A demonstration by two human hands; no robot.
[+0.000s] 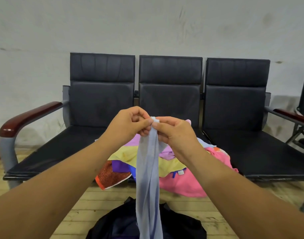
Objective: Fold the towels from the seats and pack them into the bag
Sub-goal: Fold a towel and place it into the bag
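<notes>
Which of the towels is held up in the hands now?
The pale blue towel: the left hand and right hand pinch its top, and it hangs down; the other towels lie piled on the middle seat.

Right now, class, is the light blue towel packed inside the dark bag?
No: the left hand and right hand pinch the top of the light blue towel, which hangs over the dark bag.

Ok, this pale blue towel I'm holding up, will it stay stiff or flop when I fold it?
Probably very floppy: the thin pale blue cloth towel hangs straight down in a narrow bunched strip from the left hand and right hand pinching its top. Likely light, as fingers alone carry it. It may slump out of a fold.
</notes>
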